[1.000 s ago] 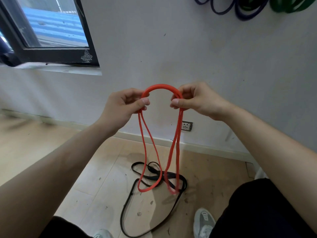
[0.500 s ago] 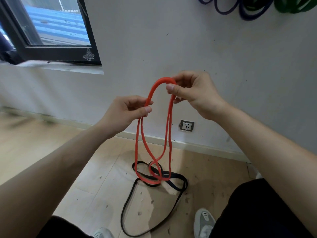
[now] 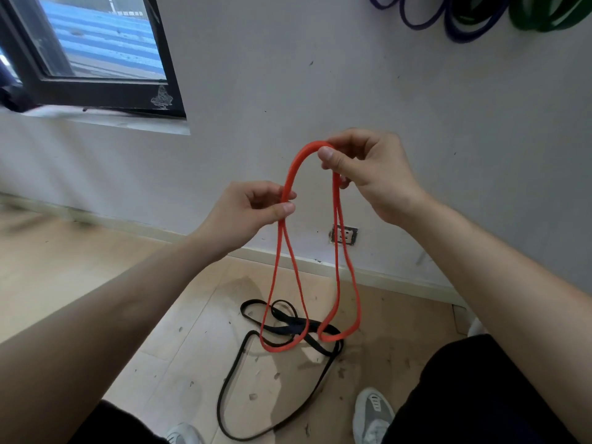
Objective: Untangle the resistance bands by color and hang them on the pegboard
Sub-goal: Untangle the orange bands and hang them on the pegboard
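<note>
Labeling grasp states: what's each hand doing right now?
Left hand: closed, pinching the red band low on its left side.
Right hand: closed, pinching the red band at the top of its arc.

The top edge cuts off the purple bands (image 3: pixel 461 32) and green bands (image 3: pixel 544 22) at upper right, hiding what holds them. The window (image 3: pixel 96 43) runs off the upper left. The right hand (image 3: pixel 368 174) covers part of the red band (image 3: pixel 292 168). The bottom edge crops the grey shoe (image 3: pixel 373 411).
</note>
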